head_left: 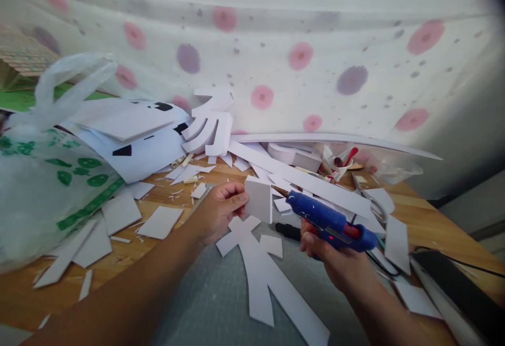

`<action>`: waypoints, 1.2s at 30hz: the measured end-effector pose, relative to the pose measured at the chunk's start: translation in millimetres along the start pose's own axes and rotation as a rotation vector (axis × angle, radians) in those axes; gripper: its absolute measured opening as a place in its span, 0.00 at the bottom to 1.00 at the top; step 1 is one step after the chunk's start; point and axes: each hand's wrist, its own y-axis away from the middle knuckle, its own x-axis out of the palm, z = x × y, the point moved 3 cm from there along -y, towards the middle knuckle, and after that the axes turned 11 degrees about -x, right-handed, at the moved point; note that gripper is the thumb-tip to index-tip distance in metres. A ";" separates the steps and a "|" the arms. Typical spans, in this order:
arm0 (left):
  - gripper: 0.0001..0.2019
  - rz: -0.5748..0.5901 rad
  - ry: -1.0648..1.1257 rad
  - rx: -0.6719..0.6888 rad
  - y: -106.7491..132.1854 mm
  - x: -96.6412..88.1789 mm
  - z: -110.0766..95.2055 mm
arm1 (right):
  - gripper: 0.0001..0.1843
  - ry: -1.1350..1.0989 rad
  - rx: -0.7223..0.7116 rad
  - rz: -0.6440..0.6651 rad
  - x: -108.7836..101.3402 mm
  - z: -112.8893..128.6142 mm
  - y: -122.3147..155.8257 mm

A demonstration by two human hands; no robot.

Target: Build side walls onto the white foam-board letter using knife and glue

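Between the thumb and fingers of my left hand [225,205] is a small white foam board piece [258,200], held upright. My right hand [335,259] is wrapped round a blue hot glue gun [325,216] with a small red light on its side. The gun's nozzle points left and lies at the right edge of the piece; I cannot tell whether it touches. Below my hands a branching white cut-out shape [256,277] lies flat on a grey-green cutting mat [205,298].
White offcuts [161,222] litter the wooden table [158,262]. A plastic bag [51,188] stands at left. Behind are white built-up shapes [219,130] and long strips [300,175]. At right are scissors [376,206], a cup [335,167] and a black-topped object [453,288].
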 end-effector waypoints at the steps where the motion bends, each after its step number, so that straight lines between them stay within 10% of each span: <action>1: 0.12 0.000 0.001 0.000 -0.1 0.0 0.1 | 0.11 0.006 0.007 0.000 0.1 0.5 0.0; 36: 0.12 -0.042 0.148 0.024 1.2 -3.7 -5.1 | 0.10 0.024 -0.004 0.009 1.7 -0.2 3.1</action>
